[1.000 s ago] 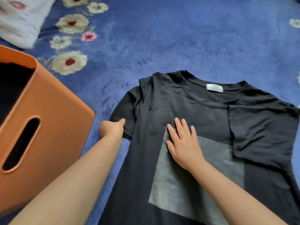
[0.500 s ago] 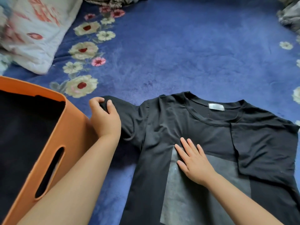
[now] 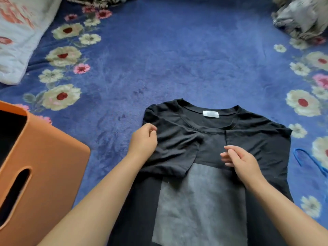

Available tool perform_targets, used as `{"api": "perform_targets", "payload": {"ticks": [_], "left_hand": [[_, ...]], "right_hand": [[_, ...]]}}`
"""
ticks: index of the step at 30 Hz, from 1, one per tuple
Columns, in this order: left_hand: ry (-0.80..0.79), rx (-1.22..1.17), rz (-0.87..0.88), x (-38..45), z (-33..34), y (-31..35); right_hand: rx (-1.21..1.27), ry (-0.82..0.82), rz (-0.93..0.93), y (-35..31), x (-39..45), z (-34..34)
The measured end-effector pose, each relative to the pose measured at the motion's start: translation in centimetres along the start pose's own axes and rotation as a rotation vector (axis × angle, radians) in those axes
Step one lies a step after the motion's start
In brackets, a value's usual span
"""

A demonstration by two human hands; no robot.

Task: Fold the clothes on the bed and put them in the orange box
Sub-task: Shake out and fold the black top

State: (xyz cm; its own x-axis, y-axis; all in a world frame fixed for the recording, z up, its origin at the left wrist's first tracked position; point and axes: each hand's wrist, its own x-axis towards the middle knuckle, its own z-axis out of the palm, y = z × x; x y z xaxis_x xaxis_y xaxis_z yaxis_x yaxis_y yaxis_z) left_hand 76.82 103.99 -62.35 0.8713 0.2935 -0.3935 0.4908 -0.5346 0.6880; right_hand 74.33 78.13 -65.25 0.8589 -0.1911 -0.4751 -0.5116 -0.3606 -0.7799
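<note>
A black T-shirt (image 3: 257, 135) with a grey square print lies flat on the blue flowered blanket (image 3: 177, 59), collar away from me. Both its sleeves are folded in over the chest. My left hand (image 3: 143, 141) is at the shirt's left fold edge, its thumb and fingers curled and pinching the folded sleeve. Just above the middle of the chest is my right hand (image 3: 239, 160), fingers loosely curled and holding nothing. The orange box (image 3: 53, 157) stands at the lower left, with dark cloth inside.
A white pillow (image 3: 17, 41) lies at the far left. Crumpled grey clothes (image 3: 305, 16) sit at the far right corner. A blue hanger (image 3: 305, 160) lies right of the shirt. Patterned fabric (image 3: 95, 0) shows at the top edge.
My left hand has carried the left sleeve from beside the box over onto the shirt's chest. My right hand has lifted off the grey print and curled its fingers.
</note>
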Motion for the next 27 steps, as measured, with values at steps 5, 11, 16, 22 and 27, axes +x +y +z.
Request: {"api": "perform_targets", "payload": {"ticks": [5, 11, 16, 22, 27], "left_hand": [[0.108, 0.361, 0.082, 1.8, -0.8, -3.5], [-0.144, 0.628, 0.377, 7.7, -1.4, -1.1], [-0.327, 0.704, 0.393, 11.1, -2.0, 2.4], [-0.647, 0.859, 0.276, 12.1, -2.4, 2.9], [-0.624, 1.403, 0.363, 13.3, -2.9, 2.8]], "right_hand": [[0.009, -0.2, 0.27, -2.0, -0.8, 5.0], [0.105, -0.196, 0.396, -1.6, -1.9, 10.0], [0.254, -0.272, 0.317, -0.3, -1.7, 9.3], [0.275, -0.36, 0.22, 0.7, -1.8, 9.3], [0.168, -0.386, 0.167, 1.3, -1.5, 9.4]]}}
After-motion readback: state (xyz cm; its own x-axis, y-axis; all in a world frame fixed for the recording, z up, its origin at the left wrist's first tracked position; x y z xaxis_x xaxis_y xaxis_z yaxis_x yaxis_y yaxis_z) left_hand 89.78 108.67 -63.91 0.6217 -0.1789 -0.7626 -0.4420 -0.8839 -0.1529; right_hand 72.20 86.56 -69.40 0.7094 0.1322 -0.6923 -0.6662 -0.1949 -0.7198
